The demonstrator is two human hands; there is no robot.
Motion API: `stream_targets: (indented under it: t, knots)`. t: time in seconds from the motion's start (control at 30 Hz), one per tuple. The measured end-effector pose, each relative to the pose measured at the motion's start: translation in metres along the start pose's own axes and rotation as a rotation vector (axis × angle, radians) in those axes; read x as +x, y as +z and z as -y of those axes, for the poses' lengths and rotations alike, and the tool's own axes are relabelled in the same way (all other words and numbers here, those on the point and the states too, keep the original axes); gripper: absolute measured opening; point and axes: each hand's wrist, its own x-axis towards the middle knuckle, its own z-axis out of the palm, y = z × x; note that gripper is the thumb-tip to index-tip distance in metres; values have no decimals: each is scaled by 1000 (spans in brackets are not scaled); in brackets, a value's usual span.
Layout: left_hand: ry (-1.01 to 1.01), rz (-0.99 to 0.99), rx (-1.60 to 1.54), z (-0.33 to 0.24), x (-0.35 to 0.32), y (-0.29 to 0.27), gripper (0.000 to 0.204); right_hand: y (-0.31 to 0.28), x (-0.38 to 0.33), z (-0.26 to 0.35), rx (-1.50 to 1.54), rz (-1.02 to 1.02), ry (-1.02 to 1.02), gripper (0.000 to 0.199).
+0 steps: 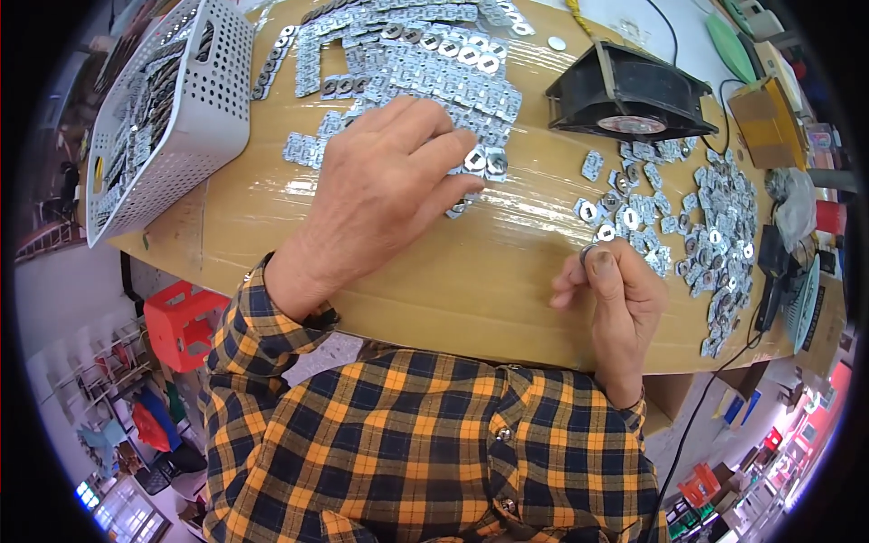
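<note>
My left hand (376,176) reaches over the front of neatly laid rows of small metal plates (462,90). Its thumb and index finger close around a small metal plate with a round, slotted disc (475,161) at the right end of the front row. A similar piece (496,163) sits just to its right. My right hand (620,299) is closed lower right, thumb pressed to the fingers. A thin dark edge shows at its fingertips, too small to name. Beyond it lies a loose heap of the same small metal plates (724,226), some with round discs.
A white perforated basket (204,100) full of metal strips stands at the left. A black fan (629,95) sits behind the heap, with cables nearby. Brown cardboard (434,308) covers the table. A red stool (181,326) is below the left edge.
</note>
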Motion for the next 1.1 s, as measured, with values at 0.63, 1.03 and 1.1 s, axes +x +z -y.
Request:
stream_targets:
  t: [0.63, 1.03, 1.1]
  knots:
    - [-628, 147, -913, -26, 0, -26, 11, -5, -5, -1, 28, 33, 37, 31]
    - [-401, 415, -1037, -40, 8, -8, 9, -16, -1, -5, 54, 224, -146, 23]
    - [-333, 415, -1000, -38, 7, -7, 10, -18, 0, -4, 13, 282, -168, 21]
